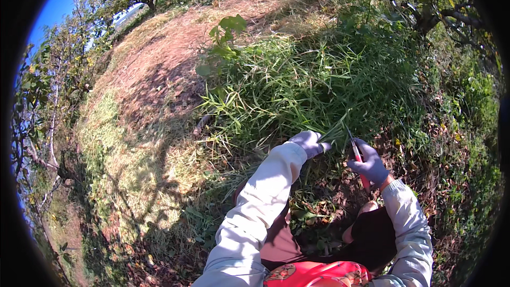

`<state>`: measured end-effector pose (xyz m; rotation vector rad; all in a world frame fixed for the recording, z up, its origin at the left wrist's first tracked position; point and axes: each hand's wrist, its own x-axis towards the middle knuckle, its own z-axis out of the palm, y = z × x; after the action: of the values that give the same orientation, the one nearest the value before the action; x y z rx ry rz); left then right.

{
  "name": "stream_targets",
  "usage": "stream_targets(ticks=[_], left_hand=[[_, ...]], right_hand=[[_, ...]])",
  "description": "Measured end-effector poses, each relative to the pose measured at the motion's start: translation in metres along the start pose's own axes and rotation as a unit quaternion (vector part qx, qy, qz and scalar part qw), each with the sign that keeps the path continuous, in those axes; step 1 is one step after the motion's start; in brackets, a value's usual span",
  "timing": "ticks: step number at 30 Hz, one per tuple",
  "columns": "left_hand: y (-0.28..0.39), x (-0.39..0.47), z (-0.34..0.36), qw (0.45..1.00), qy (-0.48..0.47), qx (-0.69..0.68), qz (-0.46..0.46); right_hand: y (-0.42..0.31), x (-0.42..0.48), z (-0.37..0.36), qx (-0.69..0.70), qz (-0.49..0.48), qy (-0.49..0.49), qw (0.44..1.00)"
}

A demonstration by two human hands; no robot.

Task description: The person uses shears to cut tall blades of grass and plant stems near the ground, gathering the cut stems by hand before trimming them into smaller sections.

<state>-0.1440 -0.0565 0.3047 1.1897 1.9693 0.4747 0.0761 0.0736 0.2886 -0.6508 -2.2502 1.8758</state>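
Observation:
Tall green grass with narrow leaves stands in a dense clump before me. Gloved in pale purple, my left hand grips a bunch of grass blades at the clump's near edge. To its right, my right hand, in a like glove, is closed around the red handle of a tool with a thin, dark metal blade pointing up and away. The blade lies close beside the held bunch; whether it touches the stems cannot be told.
Cut, drying grass covers the ground at left, with bare reddish soil beyond. A broad-leaved plant rises by the clump. A tree with low branches stands at upper right. Leaf litter lies near my legs.

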Motion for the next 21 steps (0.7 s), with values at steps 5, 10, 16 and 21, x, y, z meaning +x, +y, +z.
stream_targets(ticks=[5,10,16,21], left_hand=[[-0.074,0.05,0.012,0.991,0.045,-0.108,0.071],[-0.02,0.008,0.011,0.997,0.007,-0.038,0.064],[-0.016,-0.002,0.003,0.998,-0.028,-0.035,0.037],[-0.013,0.001,0.007,1.0,-0.014,-0.006,0.009]], right_hand=[[0.013,0.009,0.01,-0.015,-0.07,-0.05,0.996],[0.001,0.007,0.019,-0.022,-0.126,-0.054,0.99],[0.002,0.008,0.029,-0.013,-0.091,-0.032,0.995],[-0.004,0.005,0.032,-0.119,-0.127,0.011,0.985]])
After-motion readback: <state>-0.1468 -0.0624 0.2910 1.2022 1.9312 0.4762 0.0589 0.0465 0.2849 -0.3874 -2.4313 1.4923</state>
